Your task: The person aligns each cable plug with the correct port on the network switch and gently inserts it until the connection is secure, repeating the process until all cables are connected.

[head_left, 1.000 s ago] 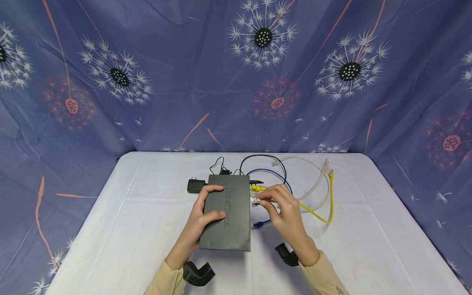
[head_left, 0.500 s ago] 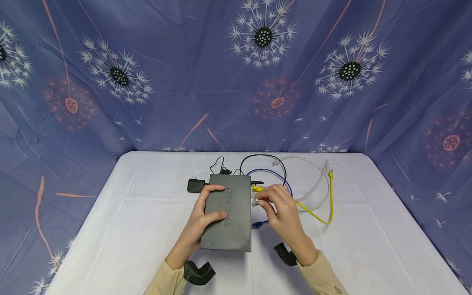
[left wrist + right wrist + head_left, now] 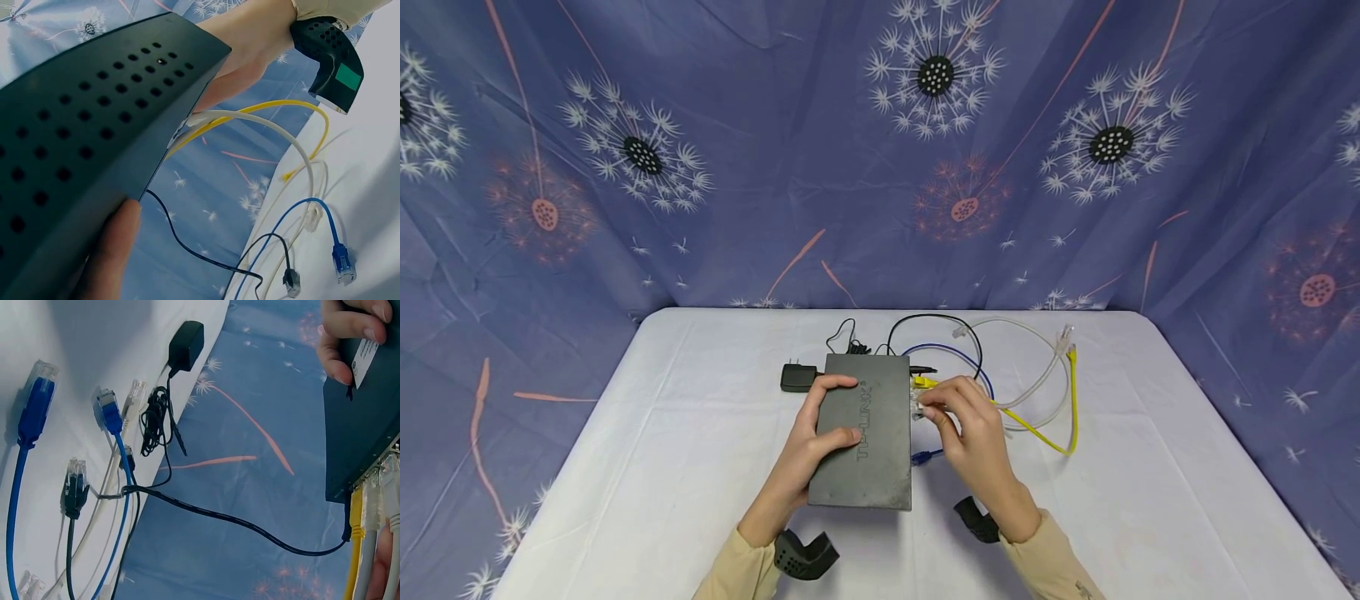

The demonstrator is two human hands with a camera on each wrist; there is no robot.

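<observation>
My left hand (image 3: 805, 454) grips a dark grey TP-LINK network switch (image 3: 880, 467), raised off the table, with thumb and index finger on its top; other fingers show underneath in the right wrist view. Beside the port edge, my right hand (image 3: 979, 433) pinches the clear plug of a whitish network cable (image 3: 392, 500), up against the ports. Whether it is fully seated I cannot tell. Next to it, a yellow network cable (image 3: 357, 515) and a grey network cable (image 3: 369, 512) are plugged in. A black power cord (image 3: 347, 522) enters the same edge.
A black power adapter (image 3: 798, 377) lies left of the switch. Blue network plugs (image 3: 37, 406), a black network plug (image 3: 75, 490) and loops of white cable (image 3: 1037, 392) lie on the white table (image 3: 1150, 467). A patterned curtain (image 3: 775, 167) stands behind.
The switch has shifted very slightly right with my left hand. My right hand has edged a little left toward the ports, still pinching the whitish cable's plug.
</observation>
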